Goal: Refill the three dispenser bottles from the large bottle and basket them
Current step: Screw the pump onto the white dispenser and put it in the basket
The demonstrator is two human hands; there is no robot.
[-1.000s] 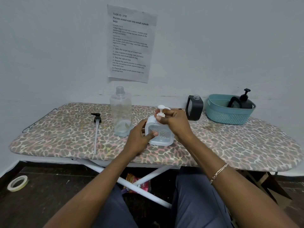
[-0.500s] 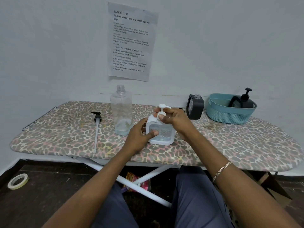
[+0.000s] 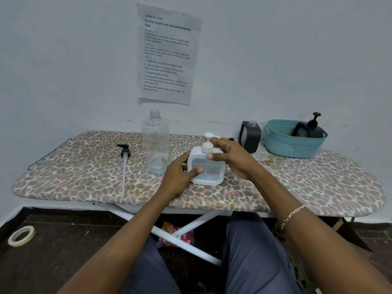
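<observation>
in the head view, the white dispenser bottle (image 3: 206, 170) stood upright on the ironing board (image 3: 297, 183), near the front edge and just right of the large bottle (image 3: 156, 145). the left hand (image 3: 179, 177) gripped its body from the left, thumb curled across the clear front face. the right hand (image 3: 231, 158) had its fingers and thumb curled round the collar of the white pump (image 3: 209, 137), pinching it as if to screw it tight.

the bottle looked like stiff, smooth plastic. it was probably light with a little liquid weight, and slippery if wet. the flat sides gave the surest hold. lifting by the pump risked it pulling loose if the thread was not fully seated.

far right, the basket (image 3: 292, 145) already held one black dispenser (image 3: 311, 130). an uncapped black bottle (image 3: 250, 136) stood beside the basket, and a loose black pump (image 3: 124, 153) lay to the left.
</observation>
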